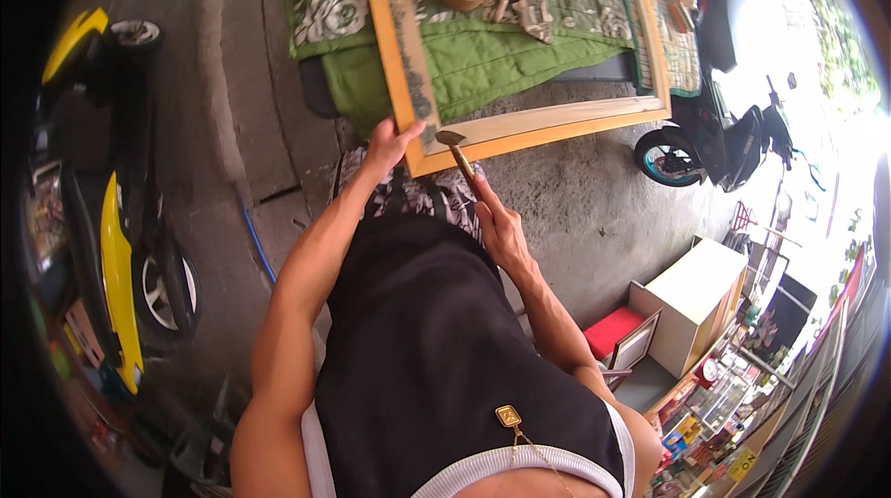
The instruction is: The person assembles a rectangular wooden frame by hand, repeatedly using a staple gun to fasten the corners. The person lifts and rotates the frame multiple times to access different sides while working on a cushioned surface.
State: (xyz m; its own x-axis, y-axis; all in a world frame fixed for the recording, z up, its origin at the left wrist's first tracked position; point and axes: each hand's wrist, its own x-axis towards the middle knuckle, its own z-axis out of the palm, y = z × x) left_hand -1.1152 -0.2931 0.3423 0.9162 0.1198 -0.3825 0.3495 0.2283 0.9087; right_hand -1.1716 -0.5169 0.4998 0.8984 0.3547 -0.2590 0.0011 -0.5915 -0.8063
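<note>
Honestly, I'd watch those knuckles. The left hand touches the near-left corner of a wooden frame, fingertips on its face; whether it pinches anything small I can't tell. The right hand is wrapped round the handle of a hammer, whose head hangs just beside those fingertips, so one stray swing could bruise them. The frame lies partly over a green quilted cloth, its near corner jutting beyond, so a hard knock there might tip or shift it.
</note>
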